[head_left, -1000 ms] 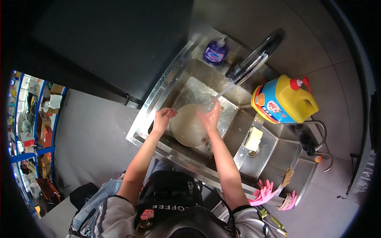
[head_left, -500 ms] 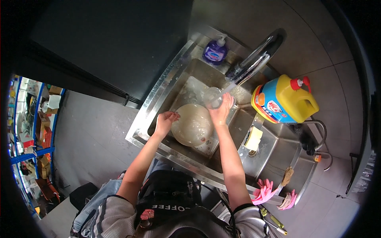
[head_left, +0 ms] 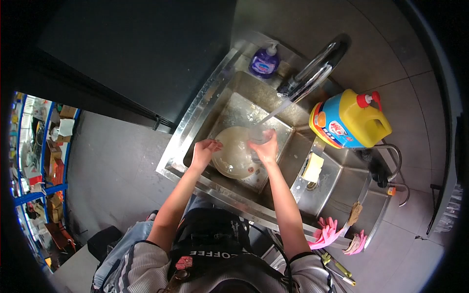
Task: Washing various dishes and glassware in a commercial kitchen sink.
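In the left basin of the steel sink (head_left: 168,163) sits a wide, round, pale bowl (head_left: 229,158). My left hand (head_left: 206,150) is at the bowl's left rim, fingers bent together on its edge. A clear cup (head_left: 255,139), blurred and see-through, is in my right hand (head_left: 266,146), over the right part of the bowl. A stream of water falls from the chrome faucet (head_left: 312,78) down to the cup's far side.
A purple soap pump bottle (head_left: 264,63) stands on the far ledge. To the right are a big yellow detergent jug (head_left: 351,122), a yellow sponge (head_left: 312,167) by the right basin, pink gloves (head_left: 326,233) and a brown-headed brush (head_left: 354,213) on the near edge.
My right hand has brought the cup nearer to me and over the bowl, out from directly beneath the faucet. My left hand stays at the bowl's rim.
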A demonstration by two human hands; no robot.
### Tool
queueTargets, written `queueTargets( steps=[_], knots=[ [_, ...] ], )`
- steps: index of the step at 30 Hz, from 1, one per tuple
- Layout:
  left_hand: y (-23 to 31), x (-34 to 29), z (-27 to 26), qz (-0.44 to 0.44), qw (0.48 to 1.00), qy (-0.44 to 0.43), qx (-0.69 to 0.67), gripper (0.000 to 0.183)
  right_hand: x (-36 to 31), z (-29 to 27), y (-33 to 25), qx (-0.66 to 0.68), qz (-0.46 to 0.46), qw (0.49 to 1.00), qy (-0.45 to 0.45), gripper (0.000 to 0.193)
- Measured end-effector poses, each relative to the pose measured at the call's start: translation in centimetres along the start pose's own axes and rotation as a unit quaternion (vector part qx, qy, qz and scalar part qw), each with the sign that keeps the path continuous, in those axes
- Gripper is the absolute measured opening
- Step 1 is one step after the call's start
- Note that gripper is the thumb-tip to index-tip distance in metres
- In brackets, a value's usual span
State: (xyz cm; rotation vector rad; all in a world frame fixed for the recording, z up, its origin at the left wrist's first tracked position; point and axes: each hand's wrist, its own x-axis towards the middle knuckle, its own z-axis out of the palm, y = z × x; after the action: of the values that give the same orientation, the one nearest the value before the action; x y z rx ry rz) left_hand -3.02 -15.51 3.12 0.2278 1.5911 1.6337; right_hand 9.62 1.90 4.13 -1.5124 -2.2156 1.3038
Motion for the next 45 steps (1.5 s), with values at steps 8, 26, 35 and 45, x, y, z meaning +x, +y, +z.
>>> queueTargets(
  steps=[8, 26, 35, 45],
  knots=[
    [0.9, -0.2, 0.2, 0.004, 0.999, 0.009, 0.033, 0.022, 2.0, 2.0, -0.4, 0.535, -0.015, 0.832, -0.142, 0.055],
    [5.0, 12.0, 10.2, 0.061, 0.905, -0.315, 0.280, 0.031, 0.7, -1.9, -3.3, 0.112, -0.302, 0.944, 0.068, 0.081],
    [4.3, 8.5, 12.0, 0.100, 0.895, -0.035, 0.433, 0.041, 2.8, -1.3, -1.4, 0.394, 0.045, 0.909, -0.130, 0.045],
    [7.1, 7.4, 5.2, 0.169, 0.775, -0.244, 0.557, 0.088, 5.2, -1.4, -1.8, 0.382, 0.068, 0.886, -0.253, 0.030]
  ],
)
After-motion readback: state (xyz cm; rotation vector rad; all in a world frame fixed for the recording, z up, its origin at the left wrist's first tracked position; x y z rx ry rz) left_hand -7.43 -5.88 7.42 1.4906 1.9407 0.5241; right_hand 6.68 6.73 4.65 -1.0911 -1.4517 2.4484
